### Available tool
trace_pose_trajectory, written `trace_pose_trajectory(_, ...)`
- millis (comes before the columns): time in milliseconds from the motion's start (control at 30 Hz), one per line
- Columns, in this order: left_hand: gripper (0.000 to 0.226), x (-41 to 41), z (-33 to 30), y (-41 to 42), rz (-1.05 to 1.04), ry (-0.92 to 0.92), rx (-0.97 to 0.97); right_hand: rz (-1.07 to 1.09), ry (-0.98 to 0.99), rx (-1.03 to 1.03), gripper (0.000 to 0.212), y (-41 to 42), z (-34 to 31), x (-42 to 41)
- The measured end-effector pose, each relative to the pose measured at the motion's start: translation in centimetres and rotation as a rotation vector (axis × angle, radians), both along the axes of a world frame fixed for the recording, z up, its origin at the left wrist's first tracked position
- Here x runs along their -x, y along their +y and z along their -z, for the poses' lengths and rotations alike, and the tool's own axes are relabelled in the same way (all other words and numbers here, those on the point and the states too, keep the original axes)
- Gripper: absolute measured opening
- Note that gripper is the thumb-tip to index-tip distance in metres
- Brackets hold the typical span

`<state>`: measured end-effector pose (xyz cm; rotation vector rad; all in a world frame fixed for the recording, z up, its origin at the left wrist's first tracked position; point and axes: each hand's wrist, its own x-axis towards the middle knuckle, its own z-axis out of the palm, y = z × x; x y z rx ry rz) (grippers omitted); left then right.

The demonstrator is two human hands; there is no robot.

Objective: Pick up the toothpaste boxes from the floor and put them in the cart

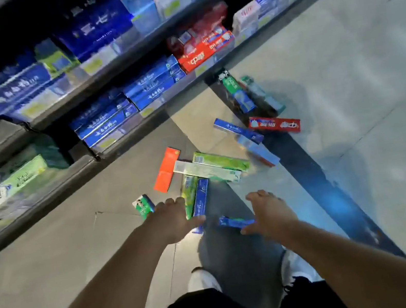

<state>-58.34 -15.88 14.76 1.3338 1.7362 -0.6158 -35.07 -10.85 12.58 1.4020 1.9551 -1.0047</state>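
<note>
Several toothpaste boxes lie scattered on the floor: an orange box (166,169), a long green box (220,161) across a pale one (206,171), a blue box (200,197), a small green box (143,205), a red box (274,124) and more beyond. My left hand (174,220) hovers with fingers spread over the near end of the blue box and next to the small green box. My right hand (269,211) is spread beside a short blue box (231,222), its thumb near the box. Neither hand holds anything. No cart is in view.
Store shelves (93,91) stocked with blue, red and green toothpaste boxes run along the left and top. A dark stripe (306,162) crosses the grey tiled floor. My white shoes (202,281) stand just below the hands.
</note>
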Motion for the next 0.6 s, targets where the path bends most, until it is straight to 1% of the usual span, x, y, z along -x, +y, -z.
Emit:
trace_pose_trajectory(100,0.089,0.8,6.7,0.4,0.022,-0.046,0.033,0.052,-0.017,0.0,0.081,-1.4,7.2,-0.6)
trace_pose_trajectory(200,0.111,2.3,11.9,1.1,0.031,-0.11,-0.001,0.027,-0.065,-0.002,0.084,-2.4,12.8,-1.1)
trace_pose_trajectory(233,0.107,2.8,13.2,1.3,0.024,-0.146,-0.032,0.002,-0.084,-0.004,0.087,-2.6,14.3,-1.2)
trace_pose_trajectory(300,0.082,3.5,14.9,1.6,0.024,-0.198,-0.068,-0.072,-0.122,-0.011,0.095,-3.1,16.6,-1.1)
trace_pose_trajectory(367,0.073,4.1,16.3,2.0,0.038,-0.214,-0.091,-0.145,-0.166,-0.014,0.099,-3.6,18.6,-0.8)
trace_pose_trajectory(400,0.073,4.3,16.8,2.1,0.048,-0.219,-0.091,-0.183,-0.191,-0.014,0.094,-3.8,19.5,-0.8)
trace_pose_trajectory(433,0.074,4.6,17.4,2.2,0.05,-0.229,-0.09,-0.22,-0.212,-0.02,0.085,-4.1,20.3,-0.8)
trace_pose_trajectory(500,0.076,4.9,18.2,1.8,0.03,-0.238,-0.075,-0.27,-0.236,-0.052,0.058,-4.6,21.4,-0.8)
trace_pose_trajectory(533,0.075,5.0,18.3,1.5,0.013,-0.248,-0.065,-0.27,-0.238,-0.078,0.046,-4.7,21.5,-0.8)
trace_pose_trajectory(600,0.073,4.8,18.4,1.1,0.008,-0.262,-0.044,-0.185,-0.207,-0.089,0.031,-4.5,21.1,-1.0)
